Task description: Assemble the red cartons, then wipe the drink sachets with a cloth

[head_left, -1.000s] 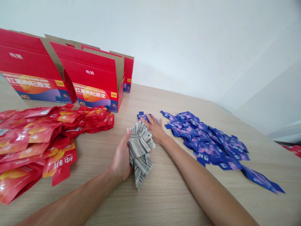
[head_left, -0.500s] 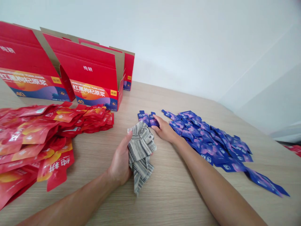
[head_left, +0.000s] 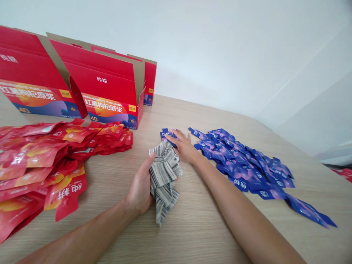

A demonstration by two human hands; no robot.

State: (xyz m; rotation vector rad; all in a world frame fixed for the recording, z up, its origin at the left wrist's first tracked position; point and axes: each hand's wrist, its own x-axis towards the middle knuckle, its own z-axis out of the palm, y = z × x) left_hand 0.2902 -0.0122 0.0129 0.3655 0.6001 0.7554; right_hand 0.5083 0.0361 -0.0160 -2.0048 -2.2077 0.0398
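My left hand [head_left: 141, 187] is closed round a crumpled grey striped cloth [head_left: 164, 174], held just above the wooden table [head_left: 192, 227]. My right hand [head_left: 184, 147] lies with its fingers stretched out flat over two small blue sachets [head_left: 165, 134] just left of the blue pile. A spread of blue and purple sachets [head_left: 247, 165] covers the table to the right of that hand.
A large heap of red sachets [head_left: 41, 154] lies at the left. Behind it stand open red cartons [head_left: 110, 91] with brown flaps, against a white wall. More red packaging [head_left: 343, 172] shows at the far right edge.
My right hand has slid a little left and away over the two blue sachets, its fingers flattening on them. The left hand keeps hold of the cloth in place.
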